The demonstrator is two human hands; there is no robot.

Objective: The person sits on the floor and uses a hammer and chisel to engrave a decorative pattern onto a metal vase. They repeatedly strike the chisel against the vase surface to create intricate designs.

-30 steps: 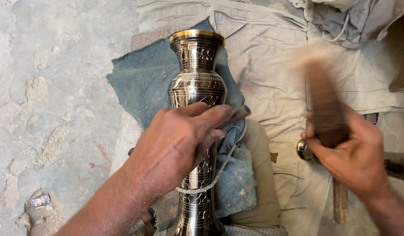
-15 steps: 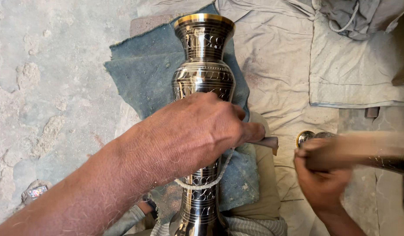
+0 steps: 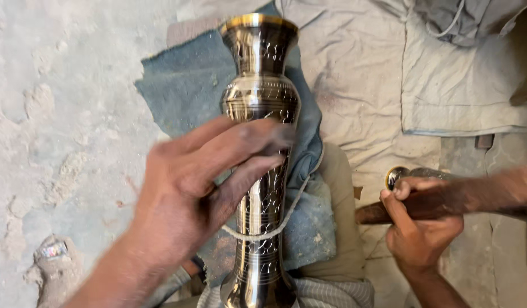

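- We see a tall engraved brass vase [image 3: 257, 171] lying on a blue cloth [image 3: 183, 85], its gold-rimmed mouth at the far end and its foot near us.
- Our left hand [image 3: 200, 188] hovers over the vase's waist, fingers spread loosely, blurred; we cannot tell whether it touches.
- Our right hand [image 3: 417, 222] sits right of the vase, fingers curled tight around a dark wooden mallet [image 3: 440, 202].
- A beige cloth [image 3: 377, 74] covers the floor on the far right.
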